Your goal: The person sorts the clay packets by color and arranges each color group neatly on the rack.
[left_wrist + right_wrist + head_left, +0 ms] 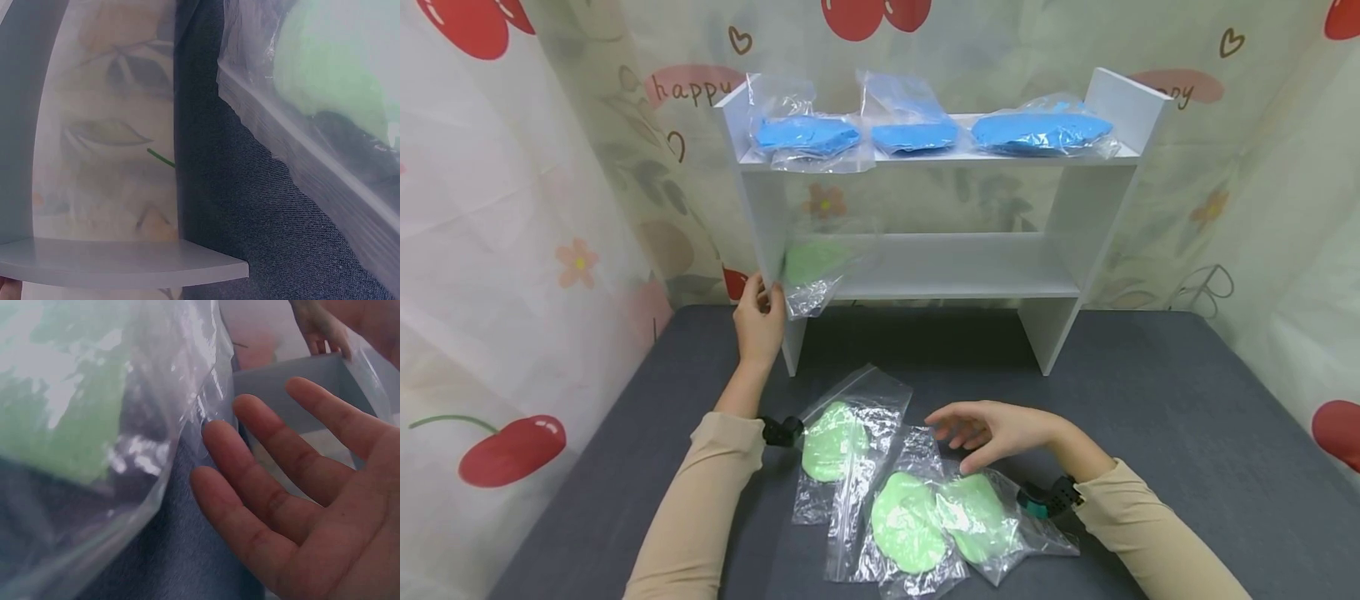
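Note:
At the front edge of the white shelf's (748, 200) left side panel, my left hand (758, 325) grips the board, thumb toward the inside and fingers on the outer face. Right beside the thumb, a clear bag with a light green piece (815, 262) stands on the lower board, its corner hanging over the edge. My right hand (1000, 429) hovers with loosely bent fingers (250, 519) over the clear bags on the table, holding nothing. Under and beside it lie several bags with flat green pieces (910, 523), (976, 517), (835, 442), partly overlapping.
Three clear bags with blue contents (808, 135), (915, 136), (1041, 132) sit along the top board. The shelf stands at the back of the dark table (1150, 400). Patterned curtains (550, 250) hang around it, and a thin cable (1210, 287) shows at the right rear.

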Tool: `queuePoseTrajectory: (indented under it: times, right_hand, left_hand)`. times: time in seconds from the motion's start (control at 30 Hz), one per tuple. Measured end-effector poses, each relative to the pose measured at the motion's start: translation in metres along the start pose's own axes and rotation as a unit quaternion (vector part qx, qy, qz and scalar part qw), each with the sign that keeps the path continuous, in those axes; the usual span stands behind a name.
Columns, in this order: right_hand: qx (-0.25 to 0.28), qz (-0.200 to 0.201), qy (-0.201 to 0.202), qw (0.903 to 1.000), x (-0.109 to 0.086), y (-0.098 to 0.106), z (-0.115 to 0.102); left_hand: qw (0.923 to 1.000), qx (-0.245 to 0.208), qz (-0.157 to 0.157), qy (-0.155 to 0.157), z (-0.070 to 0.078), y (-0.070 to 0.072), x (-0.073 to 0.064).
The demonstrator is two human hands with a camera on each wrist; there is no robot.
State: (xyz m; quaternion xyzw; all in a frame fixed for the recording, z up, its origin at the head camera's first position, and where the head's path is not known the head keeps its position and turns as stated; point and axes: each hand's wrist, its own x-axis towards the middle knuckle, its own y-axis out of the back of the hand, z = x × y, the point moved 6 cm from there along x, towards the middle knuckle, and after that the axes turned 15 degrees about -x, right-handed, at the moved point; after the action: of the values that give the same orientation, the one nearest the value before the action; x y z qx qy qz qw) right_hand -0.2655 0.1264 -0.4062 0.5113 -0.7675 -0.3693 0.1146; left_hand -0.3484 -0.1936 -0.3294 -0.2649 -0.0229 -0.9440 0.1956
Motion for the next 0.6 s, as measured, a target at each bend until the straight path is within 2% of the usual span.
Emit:
queuePoseTrajectory:
  times: [0.2, 0.4, 0.6]
  right_hand:
    - [0.023, -0.034, -0.009, 0.9991, -0.009, -0.007, 0.007]
    - [0.035, -0.052, -0.023, 0.9978, -0.016, -0.013, 0.015]
    - [0.041, -0.064, -0.012, 0.997, -0.019, -0.018, 0.017]
  left_hand:
    - [1.0, -0.005, -0.002, 0.001, -0.001, 0.0, 0.0]
    - [1.0, -0.003, -0.001, 0.002, 0.0, 0.0, 0.0]
    - [1.0, -0.003, 0.001, 0.004, -0.001, 0.0, 0.0]
